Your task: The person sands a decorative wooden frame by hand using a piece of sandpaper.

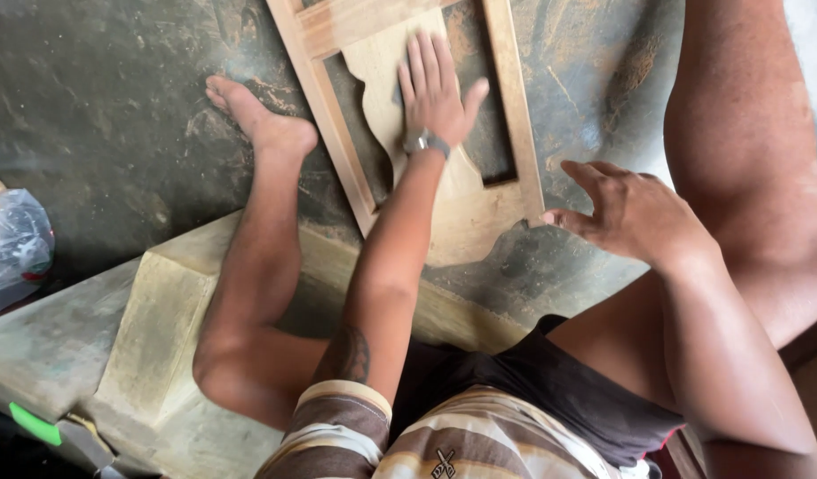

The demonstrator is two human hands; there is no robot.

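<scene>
Flat pale wooden frame [408, 115] on floor

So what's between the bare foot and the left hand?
In the head view, the side rail of the wooden frame lies between the foot and the left hand, which presses flat on the carved panel.

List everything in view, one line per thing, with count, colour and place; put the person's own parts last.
wooden frame: one, light brown, flat on the floor at top centre, with a shaped panel inside
floor: one, dark grey, dusty, across the top
concrete step: one, pale grey-green, running lower left to centre
plastic bag: one, clear, at the left edge
green-tipped tool: one, green and grey, bottom left corner
wristwatch: one, grey, on the left wrist
left hand: one, flat on the frame's panel
right hand: one, fingertips at the frame's lower right corner
bare foot: one, on the floor left of the frame
</scene>
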